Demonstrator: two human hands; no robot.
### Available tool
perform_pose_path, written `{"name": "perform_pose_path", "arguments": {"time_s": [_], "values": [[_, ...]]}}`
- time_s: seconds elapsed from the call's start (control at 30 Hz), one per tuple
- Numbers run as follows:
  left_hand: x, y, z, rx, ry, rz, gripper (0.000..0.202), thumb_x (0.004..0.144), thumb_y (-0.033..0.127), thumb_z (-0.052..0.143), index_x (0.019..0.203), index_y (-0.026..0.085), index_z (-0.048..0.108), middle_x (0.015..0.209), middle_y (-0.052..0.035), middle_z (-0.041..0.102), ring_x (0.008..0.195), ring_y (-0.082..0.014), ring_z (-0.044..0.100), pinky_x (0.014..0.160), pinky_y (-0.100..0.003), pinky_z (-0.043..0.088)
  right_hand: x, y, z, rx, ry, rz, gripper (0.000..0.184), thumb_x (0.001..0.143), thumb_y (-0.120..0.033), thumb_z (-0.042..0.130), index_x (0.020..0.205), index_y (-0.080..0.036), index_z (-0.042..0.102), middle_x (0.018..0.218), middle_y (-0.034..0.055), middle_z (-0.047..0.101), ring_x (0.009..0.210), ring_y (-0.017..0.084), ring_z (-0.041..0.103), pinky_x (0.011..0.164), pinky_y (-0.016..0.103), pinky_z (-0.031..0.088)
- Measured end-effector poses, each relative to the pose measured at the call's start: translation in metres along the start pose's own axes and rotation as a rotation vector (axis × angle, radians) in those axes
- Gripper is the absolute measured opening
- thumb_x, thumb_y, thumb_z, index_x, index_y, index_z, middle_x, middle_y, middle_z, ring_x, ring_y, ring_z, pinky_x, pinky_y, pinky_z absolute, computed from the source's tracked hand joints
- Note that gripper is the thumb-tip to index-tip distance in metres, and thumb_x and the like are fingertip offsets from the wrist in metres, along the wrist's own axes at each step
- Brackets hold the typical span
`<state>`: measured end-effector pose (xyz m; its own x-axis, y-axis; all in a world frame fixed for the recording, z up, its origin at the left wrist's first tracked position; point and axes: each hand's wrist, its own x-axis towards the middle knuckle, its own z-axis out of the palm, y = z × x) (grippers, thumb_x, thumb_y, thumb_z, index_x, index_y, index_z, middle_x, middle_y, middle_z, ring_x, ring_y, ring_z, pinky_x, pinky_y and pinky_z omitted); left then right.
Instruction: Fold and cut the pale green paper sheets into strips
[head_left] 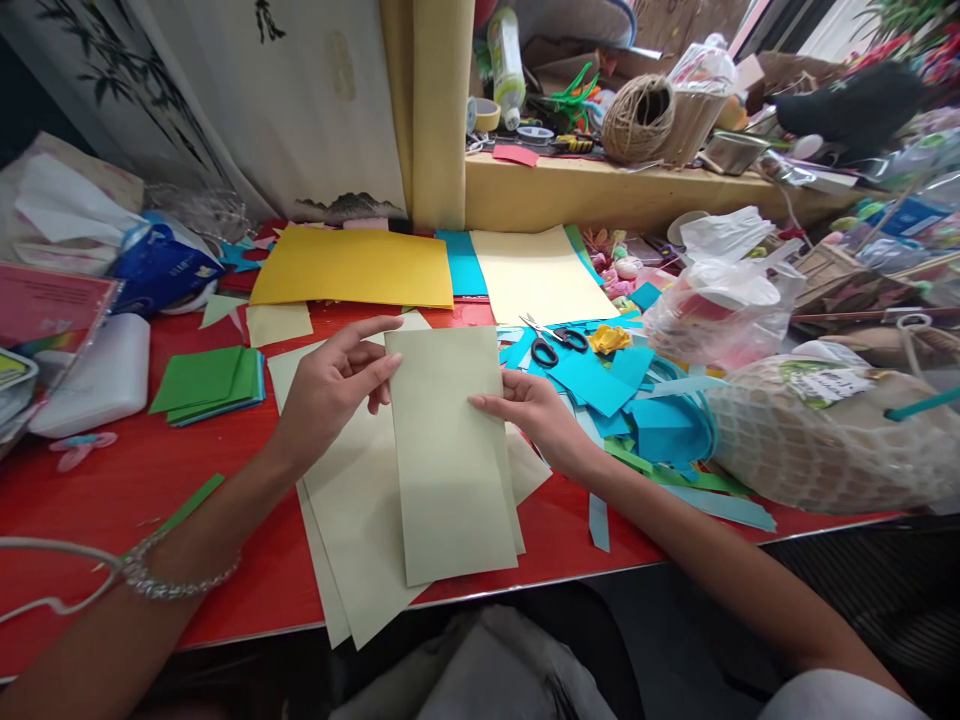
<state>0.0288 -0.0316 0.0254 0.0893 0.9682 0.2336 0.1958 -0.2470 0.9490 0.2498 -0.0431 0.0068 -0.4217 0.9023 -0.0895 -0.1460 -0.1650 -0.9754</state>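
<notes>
A pale green folded paper sheet [450, 450] lies lengthwise on the red table [112, 480], over other pale green sheets [352, 520]. My left hand [330, 390] pinches its upper left edge, fingers stretched along the paper. At the sheet's right edge, my right hand [532, 410] grips it with thumb on top. A beaded bracelet [172, 575] circles my left wrist.
Black-handled scissors [551, 340] lie among blue paper scraps [615, 390] to the right. Yellow [352, 265] and cream [536, 275] sheets lie behind. A green paper stack [206, 382] sits left, a white box [94, 375] further left. Plastic bags [817, 440] crowd the right; a twine ball [637, 120] sits on the shelf.
</notes>
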Motion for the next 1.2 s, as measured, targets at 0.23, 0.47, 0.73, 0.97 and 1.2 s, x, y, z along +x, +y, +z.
{"name": "perform_pose_path", "arguments": {"time_s": [0.23, 0.47, 0.73, 0.97, 1.2], "values": [[-0.0010, 0.0006, -0.0008, -0.018, -0.001, -0.015, 0.036, 0.077, 0.027, 0.064, 0.113, 0.022, 0.061, 0.063, 0.0022, 0.054, 0.051, -0.0098, 0.050, 0.043, -0.023, 0.043, -0.0002, -0.0003, -0.0004, -0.010, -0.008, -0.003, 0.028, 0.077, -0.028, 0.066, 0.104, -0.019, 0.062, 0.111, 0.0063, 0.067, 0.098, 0.021, 0.065, 0.087, 0.038, 0.053], [-0.0007, 0.0012, 0.0002, -0.041, -0.011, 0.000, 0.038, 0.076, 0.025, 0.064, 0.114, 0.024, 0.060, 0.060, 0.0028, 0.054, 0.049, -0.0104, 0.050, 0.042, -0.023, 0.042, -0.0002, 0.0020, -0.0015, -0.003, -0.013, -0.014, 0.033, 0.076, -0.028, 0.068, 0.108, -0.021, 0.062, 0.111, 0.0055, 0.067, 0.097, 0.021, 0.065, 0.087, 0.039, 0.053], [-0.0024, -0.0004, -0.0003, -0.014, -0.019, 0.005, 0.032, 0.078, 0.026, 0.063, 0.110, 0.023, 0.062, 0.061, 0.0027, 0.054, 0.051, -0.0102, 0.051, 0.044, -0.024, 0.043, -0.0029, -0.0018, -0.0008, 0.000, 0.010, -0.037, 0.028, 0.084, -0.034, 0.059, 0.109, -0.023, 0.065, 0.111, 0.0044, 0.066, 0.097, 0.019, 0.064, 0.086, 0.034, 0.053], [-0.0038, 0.0012, 0.0016, 0.015, -0.027, 0.013, 0.031, 0.079, 0.024, 0.061, 0.110, 0.024, 0.061, 0.060, 0.0032, 0.053, 0.051, -0.0104, 0.050, 0.045, -0.024, 0.043, -0.0049, -0.0026, -0.0001, -0.040, 0.057, -0.093, 0.026, 0.085, -0.036, 0.057, 0.106, -0.024, 0.066, 0.107, 0.0031, 0.068, 0.094, 0.019, 0.065, 0.082, 0.033, 0.054], [0.0018, -0.0022, 0.0022, 0.001, 0.136, 0.049, 0.031, 0.078, 0.026, 0.062, 0.109, 0.026, 0.060, 0.064, 0.0028, 0.051, 0.052, -0.0098, 0.050, 0.043, -0.023, 0.043, -0.0028, -0.0018, -0.0015, -0.068, 0.010, 0.002, 0.027, 0.079, -0.034, 0.065, 0.103, -0.022, 0.067, 0.104, 0.0048, 0.069, 0.089, 0.021, 0.067, 0.080, 0.037, 0.054]]}}
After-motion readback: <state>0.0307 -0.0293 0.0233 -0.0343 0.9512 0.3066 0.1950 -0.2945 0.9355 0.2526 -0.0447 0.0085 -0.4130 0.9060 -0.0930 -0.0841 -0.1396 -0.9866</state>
